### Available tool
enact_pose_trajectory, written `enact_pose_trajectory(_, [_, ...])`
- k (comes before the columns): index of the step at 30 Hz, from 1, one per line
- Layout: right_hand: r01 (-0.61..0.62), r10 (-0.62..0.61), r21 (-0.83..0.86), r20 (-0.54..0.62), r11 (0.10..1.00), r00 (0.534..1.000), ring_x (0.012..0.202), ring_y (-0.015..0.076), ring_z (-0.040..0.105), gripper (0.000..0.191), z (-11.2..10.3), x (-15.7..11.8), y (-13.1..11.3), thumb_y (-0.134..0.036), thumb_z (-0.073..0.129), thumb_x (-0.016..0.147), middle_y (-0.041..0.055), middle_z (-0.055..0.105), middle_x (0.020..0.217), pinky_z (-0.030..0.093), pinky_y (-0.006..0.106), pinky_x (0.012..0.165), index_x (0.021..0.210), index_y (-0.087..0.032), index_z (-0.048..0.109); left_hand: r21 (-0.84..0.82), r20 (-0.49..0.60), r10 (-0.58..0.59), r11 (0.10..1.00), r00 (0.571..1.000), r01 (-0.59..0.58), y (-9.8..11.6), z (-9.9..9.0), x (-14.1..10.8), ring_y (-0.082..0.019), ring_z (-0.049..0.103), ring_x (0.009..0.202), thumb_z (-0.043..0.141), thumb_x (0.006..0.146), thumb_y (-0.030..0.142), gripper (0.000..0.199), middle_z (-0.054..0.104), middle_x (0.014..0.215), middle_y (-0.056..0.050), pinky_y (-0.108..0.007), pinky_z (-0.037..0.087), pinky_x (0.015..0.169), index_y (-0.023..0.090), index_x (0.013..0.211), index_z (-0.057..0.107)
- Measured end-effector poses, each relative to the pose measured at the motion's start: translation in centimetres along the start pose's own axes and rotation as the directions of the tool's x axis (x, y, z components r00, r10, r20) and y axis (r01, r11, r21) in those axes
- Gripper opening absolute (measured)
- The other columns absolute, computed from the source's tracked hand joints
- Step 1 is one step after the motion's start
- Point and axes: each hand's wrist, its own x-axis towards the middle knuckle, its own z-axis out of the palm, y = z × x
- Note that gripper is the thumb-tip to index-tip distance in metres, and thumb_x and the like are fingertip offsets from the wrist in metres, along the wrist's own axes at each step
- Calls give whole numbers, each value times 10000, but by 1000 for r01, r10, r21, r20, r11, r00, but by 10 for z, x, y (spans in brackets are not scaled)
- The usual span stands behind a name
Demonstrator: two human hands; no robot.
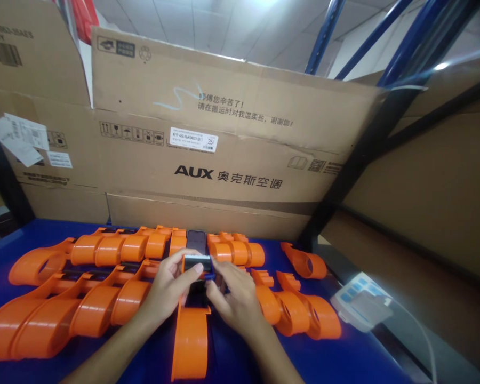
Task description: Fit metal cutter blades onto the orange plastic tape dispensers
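An orange tape dispenser [191, 341] points its toothed cutting edge [197, 257] away from me, its wide loop hanging toward me. My left hand [175, 280] grips the head of it, thumb pressed on the dark strip below the teeth. On the other side my right hand [234, 290] has its fingers closed at a small dark-blue part [210, 276] on the dispenser's right edge. Its fingertips partly hide that part. Just beyond both hands lies a dark, phone-like rectangular object [196, 241].
Several more orange dispensers [96, 309] stand in rows on the blue table [240, 362], left and right. A white power strip [362, 301] with a cable sits at the right edge. Cardboard [144, 176] walls the back, and a dark rack post [340, 165] rises at right.
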Motion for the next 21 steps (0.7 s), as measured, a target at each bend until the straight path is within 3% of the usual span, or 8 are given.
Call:
enact_pose_trajectory(5, [-19, 20, 43, -11, 999, 1000, 650, 210, 685, 333, -3, 4, -5, -212, 593, 940, 52, 728, 781, 599, 360, 641, 1263, -174, 664, -36, 8, -28, 999, 1000, 28, -6, -4, 0, -67, 408, 328, 782, 843, 448, 348, 532, 527, 72, -204, 277, 372, 188, 1055, 688])
enact_pose_trajectory(8, [-113, 122, 144, -56, 983, 991, 669, 201, 707, 237, -8, 7, -8, -229, 512, 1003, 57, 758, 811, 593, 329, 639, 1123, -192, 712, -121, 37, -31, 992, 999, 35, -5, -8, 0, -58, 388, 310, 774, 844, 459, 358, 580, 549, 53, -203, 264, 358, 186, 1057, 683])
enact_pose_trajectory(12, [-287, 323, 204, -173, 936, 930, 551, 167, 662, 287, -17, 12, -5, -277, 478, 1044, 26, 744, 714, 548, 281, 561, 910, -206, 723, -206, 49, -44, 977, 998, 53, 0, -10, 1, -49, 373, 306, 791, 812, 451, 360, 642, 594, 16, -205, 269, 360, 181, 1024, 681])
enact_pose_trajectory(15, [-348, 386, 185, -234, 919, 892, 517, 173, 630, 256, -20, 14, 1, -299, 510, 1030, 13, 708, 662, 525, 288, 535, 912, -206, 717, -207, -23, -69, 976, 997, 63, 1, -8, 1, -57, 374, 305, 810, 780, 454, 375, 624, 554, 26, -208, 269, 358, 183, 1009, 688])
enact_pose_trajectory(18, [-345, 376, 163, -227, 924, 898, 627, 208, 683, 177, -20, 17, 6, -261, 538, 994, 26, 727, 725, 556, 317, 604, 972, -215, 707, -185, -53, -92, 979, 994, 81, -1, -6, 2, -56, 374, 306, 810, 777, 458, 388, 671, 598, 5, -211, 261, 353, 188, 1026, 686])
enact_pose_trajectory(21, [-328, 334, 64, -153, 942, 930, 832, 244, 725, 180, -18, 17, 11, -170, 545, 935, 58, 768, 909, 575, 352, 740, 1019, -225, 695, -168, -43, -92, 982, 995, 84, -3, -5, 2, -46, 369, 312, 781, 816, 466, 380, 739, 707, -33, -211, 272, 360, 193, 1052, 664])
